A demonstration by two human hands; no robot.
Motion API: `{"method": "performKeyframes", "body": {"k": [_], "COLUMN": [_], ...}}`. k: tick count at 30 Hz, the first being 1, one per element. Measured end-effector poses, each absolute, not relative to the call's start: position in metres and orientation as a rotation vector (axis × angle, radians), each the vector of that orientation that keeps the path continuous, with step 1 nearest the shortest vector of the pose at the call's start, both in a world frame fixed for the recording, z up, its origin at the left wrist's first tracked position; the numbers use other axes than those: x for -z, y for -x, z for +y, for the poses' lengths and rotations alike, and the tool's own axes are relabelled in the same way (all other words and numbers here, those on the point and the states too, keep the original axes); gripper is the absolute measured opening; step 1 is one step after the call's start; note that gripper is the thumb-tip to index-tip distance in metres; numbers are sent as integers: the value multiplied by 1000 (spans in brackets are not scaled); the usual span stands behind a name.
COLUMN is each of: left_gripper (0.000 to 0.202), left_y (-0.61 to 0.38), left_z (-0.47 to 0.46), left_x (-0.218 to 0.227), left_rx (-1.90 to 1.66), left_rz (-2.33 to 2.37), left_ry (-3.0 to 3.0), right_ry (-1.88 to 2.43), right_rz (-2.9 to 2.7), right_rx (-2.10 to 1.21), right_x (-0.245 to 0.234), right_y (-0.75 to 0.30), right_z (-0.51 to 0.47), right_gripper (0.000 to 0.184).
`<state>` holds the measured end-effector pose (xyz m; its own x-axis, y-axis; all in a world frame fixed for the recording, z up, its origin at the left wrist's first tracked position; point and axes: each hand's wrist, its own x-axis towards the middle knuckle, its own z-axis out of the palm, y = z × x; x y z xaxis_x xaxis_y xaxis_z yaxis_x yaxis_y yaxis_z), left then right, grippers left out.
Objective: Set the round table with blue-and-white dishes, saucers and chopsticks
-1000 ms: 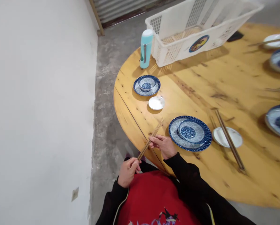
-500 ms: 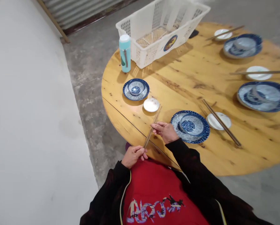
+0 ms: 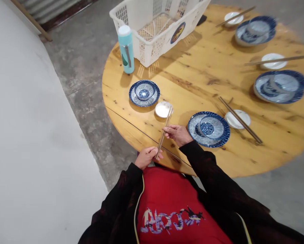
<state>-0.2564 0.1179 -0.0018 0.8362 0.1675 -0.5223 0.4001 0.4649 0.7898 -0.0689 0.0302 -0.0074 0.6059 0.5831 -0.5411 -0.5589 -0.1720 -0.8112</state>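
Observation:
A pair of brown chopsticks (image 3: 164,130) is held between both hands at the near edge of the round wooden table (image 3: 197,78). My left hand (image 3: 147,157) is closed on their near end. My right hand (image 3: 177,134) pinches them at the middle. Their far tips lie over a small white dish (image 3: 162,109). Right of my right hand sits a blue patterned plate with a bowl on it (image 3: 209,128).
Another blue plate and bowl (image 3: 144,93) and a teal bottle (image 3: 126,49) stand at the table's left, beside a white plastic basket (image 3: 154,27). More plates, white dishes and chopsticks (image 3: 240,120) lie to the right. A white wall (image 3: 27,135) is at left.
The view has swung so more of the table shows on the right. The chopsticks have moved forward, and their tips now reach over the small white dish.

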Motion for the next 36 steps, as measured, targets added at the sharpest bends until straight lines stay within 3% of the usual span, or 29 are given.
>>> {"method": "performKeyframes", "body": {"k": [30, 36], "left_gripper": [31, 27], "left_y": [213, 198], "left_z": [121, 127], "left_x": [13, 21], "left_rx": [160, 146], "left_rz": [687, 721], "left_ry": [-1245, -1273], "right_ry": [1472, 1606], "right_rz": [-99, -113], "right_rx": [-1065, -1019], "right_x": [28, 25], "right_y": [14, -9], "right_z": [49, 63], "right_gripper": [45, 37]}}
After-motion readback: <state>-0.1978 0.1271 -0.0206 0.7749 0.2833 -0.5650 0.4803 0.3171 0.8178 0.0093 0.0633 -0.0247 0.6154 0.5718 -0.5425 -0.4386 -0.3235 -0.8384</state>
